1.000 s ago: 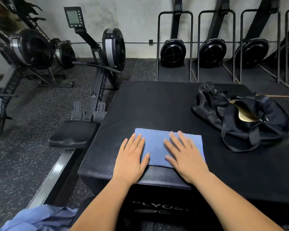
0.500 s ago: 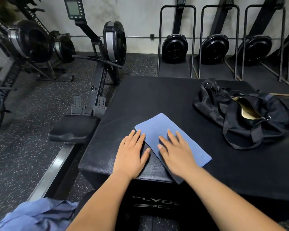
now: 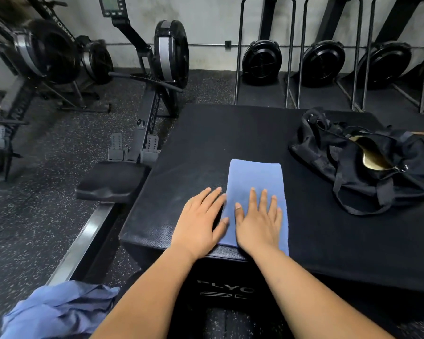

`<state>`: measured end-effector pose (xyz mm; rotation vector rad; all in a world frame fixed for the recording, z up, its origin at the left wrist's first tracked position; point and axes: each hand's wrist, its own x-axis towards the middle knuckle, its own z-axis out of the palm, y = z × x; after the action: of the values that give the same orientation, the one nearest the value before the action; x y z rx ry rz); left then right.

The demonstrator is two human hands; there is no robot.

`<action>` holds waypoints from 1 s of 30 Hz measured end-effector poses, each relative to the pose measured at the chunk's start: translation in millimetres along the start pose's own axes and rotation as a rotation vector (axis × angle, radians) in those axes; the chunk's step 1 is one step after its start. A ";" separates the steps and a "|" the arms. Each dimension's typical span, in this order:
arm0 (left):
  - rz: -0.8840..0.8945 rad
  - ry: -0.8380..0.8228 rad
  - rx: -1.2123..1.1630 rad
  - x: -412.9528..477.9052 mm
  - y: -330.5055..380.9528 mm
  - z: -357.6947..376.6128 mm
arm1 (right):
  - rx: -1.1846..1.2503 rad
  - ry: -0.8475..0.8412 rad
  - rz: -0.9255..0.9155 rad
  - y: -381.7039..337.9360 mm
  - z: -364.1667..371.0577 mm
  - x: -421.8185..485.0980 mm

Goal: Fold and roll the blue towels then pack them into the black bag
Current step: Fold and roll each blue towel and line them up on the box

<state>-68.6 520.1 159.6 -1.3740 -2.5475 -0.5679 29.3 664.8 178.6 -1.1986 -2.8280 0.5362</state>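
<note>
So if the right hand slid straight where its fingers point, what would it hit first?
Just more of the blue towel under it, then the bare box top. The right hand points away from the person; the black bag looks off to its right, so probably missed.

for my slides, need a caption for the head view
Right hand rests flat on a folded blue towel on a black plyo box, left hand at its edge, open black bag nearby.
</note>
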 end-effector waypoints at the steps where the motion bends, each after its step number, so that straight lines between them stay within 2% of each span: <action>1: 0.065 -0.008 -0.003 -0.8 -0.3 1.0 | 0.020 -0.023 0.002 -0.6 -1.4 1.2; 4: 0.226 -0.085 0.023 -0.5 -1.4 2.5 | 0.110 -0.117 -0.021 8.6 -12.9 10.3; 6: 0.245 -0.121 0.042 0.1 -1.0 1.3 | 0.159 -0.157 -0.091 23.4 -21.9 12.4; 11: 0.191 -0.166 0.061 -6.4 1.7 -2.0 | -0.218 -0.046 -0.429 91.7 -25.3 -12.8; 15: 0.194 -0.029 -0.052 -14.1 4.1 -4.4 | -0.177 0.081 -0.556 126.4 -30.3 -22.3; 17: 0.179 0.062 -0.170 -19.8 5.4 -1.9 | -0.026 0.160 -0.626 136.2 -30.3 -27.1; 19: 0.088 0.095 -0.315 -25.0 7.9 1.8 | 0.181 0.217 -0.643 141.7 -27.3 -35.9; 21: -0.035 0.060 -0.423 -28.9 9.5 2.1 | 0.307 0.240 -0.630 142.9 -25.9 -42.6; 25: -0.130 -0.060 -0.519 -28.4 8.4 -6.7 | 0.365 0.185 -0.593 144.4 -28.9 -43.3; 30: -0.148 -0.148 -0.591 -25.9 7.3 -15.7 | 0.393 0.239 -0.488 141.5 -26.2 -39.6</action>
<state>-48.5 497.5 166.7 -1.4312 -2.7353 -1.3815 159.3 736.3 162.2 -0.4503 -2.5108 0.7947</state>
